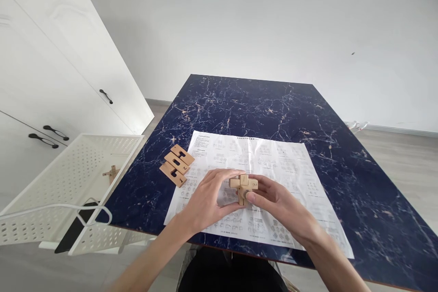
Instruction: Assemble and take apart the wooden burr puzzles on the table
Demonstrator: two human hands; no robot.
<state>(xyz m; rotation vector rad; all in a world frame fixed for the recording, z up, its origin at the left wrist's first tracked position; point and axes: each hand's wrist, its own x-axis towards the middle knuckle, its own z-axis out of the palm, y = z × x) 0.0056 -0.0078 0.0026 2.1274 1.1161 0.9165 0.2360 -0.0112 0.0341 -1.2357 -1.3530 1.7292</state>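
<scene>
Between both hands is a small wooden interlocking puzzle made of crossed light-wood bars, some with marks on their ends. My left hand grips it from the left, fingertips at its top and thumb at its bottom. My right hand closes on it from the right, with the thumb on its front and the other fingers behind. Under the hands lies a creased white instruction sheet printed with small diagrams. Left of the sheet's edge, three flat wooden pieces with cut-out slots and numbers overlap in a row.
The dark blue marble-patterned table carries everything. At its left stands a white perforated basket cart with another wooden puzzle inside. A white cabinet with black handles is beyond, and a pale wall rises behind the table.
</scene>
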